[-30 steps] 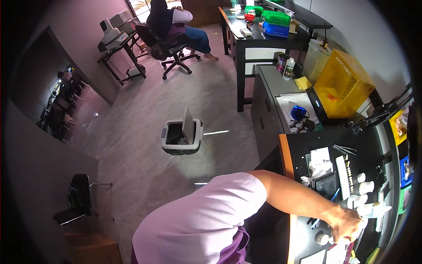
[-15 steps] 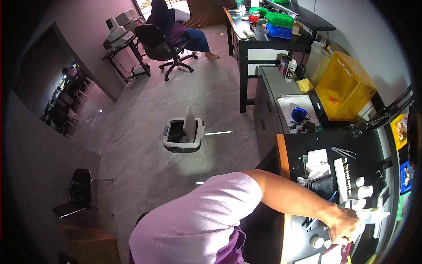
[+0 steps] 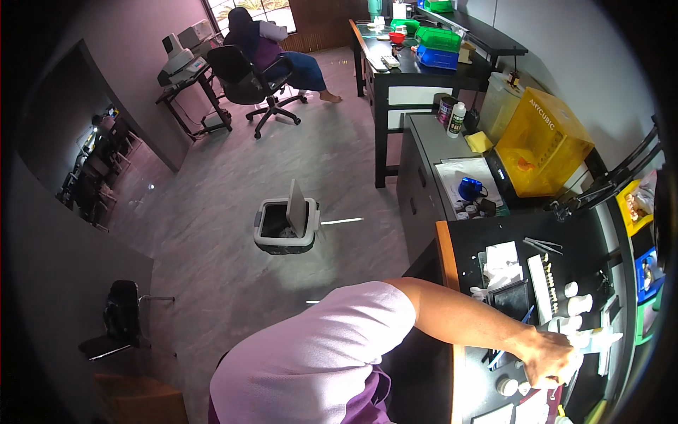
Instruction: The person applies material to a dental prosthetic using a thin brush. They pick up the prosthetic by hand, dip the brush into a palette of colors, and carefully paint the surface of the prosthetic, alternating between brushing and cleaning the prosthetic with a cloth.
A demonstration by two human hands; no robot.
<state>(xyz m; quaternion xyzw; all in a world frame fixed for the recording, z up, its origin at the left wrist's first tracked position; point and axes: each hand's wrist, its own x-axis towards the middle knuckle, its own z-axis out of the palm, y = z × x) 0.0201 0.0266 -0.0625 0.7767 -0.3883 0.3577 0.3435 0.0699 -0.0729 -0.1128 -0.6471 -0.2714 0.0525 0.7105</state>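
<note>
We find the left hand point(image 3: 553, 359) curled, any grip hidden; the right hand is out of view. A translucent pale plastic nozzle bottle point(image 3: 599, 340) stands just beyond the knuckles. We judge bench work in progress; completion cannot be established.

The wide fisheye camera is worn on the head and looks downward at a slant, over the near pale sleeve point(image 3: 318, 332), which fills the lower middle. The hand point(image 3: 551, 359) and the desk point(image 3: 494, 230) come at the right side; the floor point(image 3: 339, 162) opens in the middle, and the window point(image 3: 283, 15) stands far off, at the top edge
</note>
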